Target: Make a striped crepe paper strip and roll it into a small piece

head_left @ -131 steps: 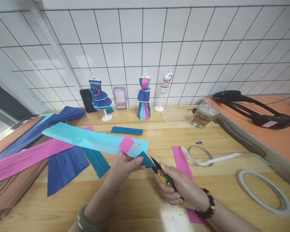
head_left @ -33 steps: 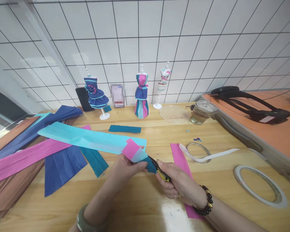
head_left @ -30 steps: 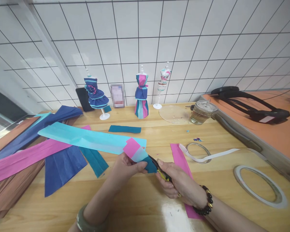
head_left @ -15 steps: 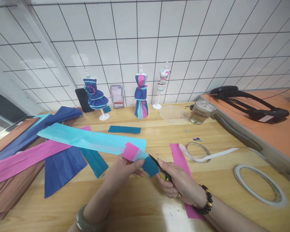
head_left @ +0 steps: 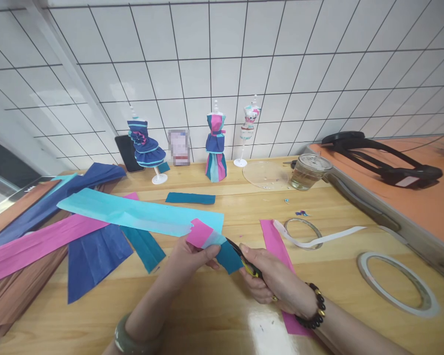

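Two hands meet at a small layered paper piece (head_left: 216, 246), pink over pale blue over teal, lifted just above the counter (head_left: 207, 315) at lower centre of frame. Risk, as judged: snip blades (head_left: 234, 247) bite close beside the left thumb; soft crepe could buckle and tear crooked. Left hand (head_left: 190, 259) fingers (head_left: 210, 252) pinch the piece closed. Right hand (head_left: 272, 281) is clenched round the snips (head_left: 244, 259); blade gap cannot be told.

Matt crepe paper strip (head_left: 216, 245), glossy wooden table (head_left: 222, 315).
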Demonstrator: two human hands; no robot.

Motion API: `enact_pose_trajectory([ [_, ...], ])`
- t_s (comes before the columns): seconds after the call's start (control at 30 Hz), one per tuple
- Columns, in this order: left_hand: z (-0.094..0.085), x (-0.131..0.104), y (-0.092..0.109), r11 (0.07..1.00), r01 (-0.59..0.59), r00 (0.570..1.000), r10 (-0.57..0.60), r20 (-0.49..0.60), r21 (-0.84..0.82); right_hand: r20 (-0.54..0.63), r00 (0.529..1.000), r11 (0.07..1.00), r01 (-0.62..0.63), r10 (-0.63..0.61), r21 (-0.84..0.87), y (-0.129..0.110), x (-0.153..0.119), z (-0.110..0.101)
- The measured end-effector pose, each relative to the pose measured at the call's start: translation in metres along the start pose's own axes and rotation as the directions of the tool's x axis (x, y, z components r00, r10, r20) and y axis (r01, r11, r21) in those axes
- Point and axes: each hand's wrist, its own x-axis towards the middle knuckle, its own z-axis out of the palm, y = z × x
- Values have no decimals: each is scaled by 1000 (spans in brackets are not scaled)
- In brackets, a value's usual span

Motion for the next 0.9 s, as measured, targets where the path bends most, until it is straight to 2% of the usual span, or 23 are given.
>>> enact_pose_trajectory([
  [0.37,-5,2,-6,1000,-3,1000,3,31,10,-31,1000,1000,1,0,18,-1,0,0],
  [0.57,-1,3,-3,993,7,1000,-10,-29,-115,-3,1000,1000,16,-16,14,0,0,-3],
  [0.7,-2,4,-2,982,13,999,-21,-39,-189,-6,996,995,91,-92,-47,2,1,-7],
  [0.77,-3,5,-2,976,16,999,-25,-40,-215,-35,991,987,128,-132,-92,1,2,-8],
  [0.9,-4,4,-3,977,23,1000,-26,-8,-212,-206,960,973,158,-192,-170,-1,2,-5],
])
